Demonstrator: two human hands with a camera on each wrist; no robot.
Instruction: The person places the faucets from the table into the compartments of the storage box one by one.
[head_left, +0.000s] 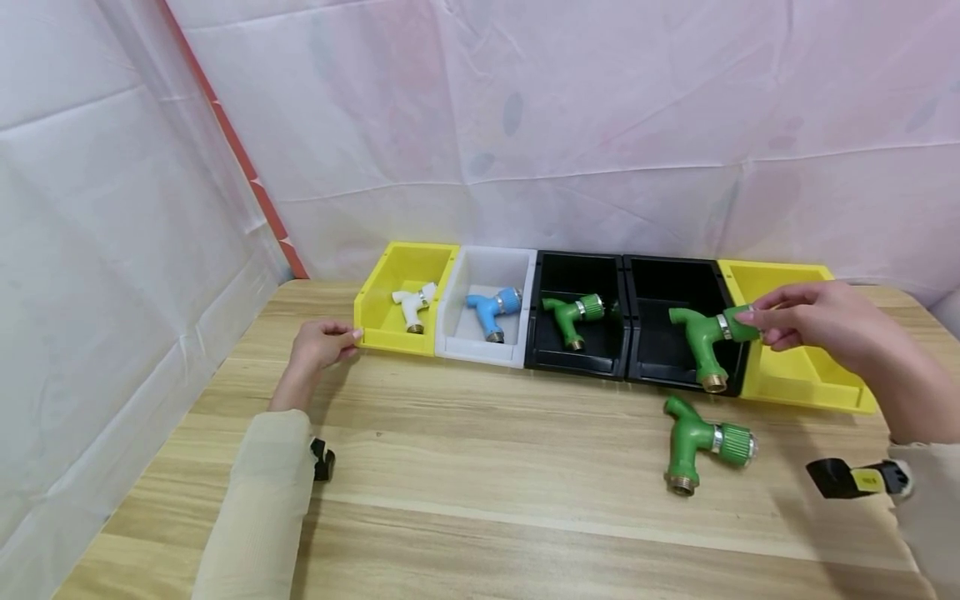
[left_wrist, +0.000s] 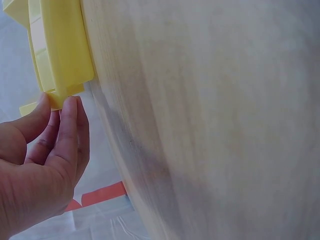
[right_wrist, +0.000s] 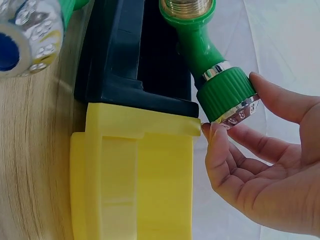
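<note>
My right hand [head_left: 813, 321] pinches a green faucet [head_left: 703, 340] by its ribbed knob, over the right black bin [head_left: 652, 287]. In the right wrist view the thumb and fingertips hold the silver-edged end of the knob [right_wrist: 227, 92], and the brass thread shows at the top. With thumb and fingers my left hand [head_left: 322, 346] grips the front corner of the left yellow bin [head_left: 397, 340]; the left wrist view shows this pinch on the yellow rim [left_wrist: 59, 97]. Another green faucet [head_left: 693, 442] lies on the table in front of the right black bin.
The bins stand side by side in a row. A white faucet [head_left: 412, 305] lies in the left yellow bin, a blue one [head_left: 491, 312] in the white bin [head_left: 480, 354], a green one [head_left: 572, 317] in the left black bin [head_left: 573, 365]. A yellow bin [head_left: 806, 392] ends the row; a white cloth [head_left: 600, 125] hangs behind.
</note>
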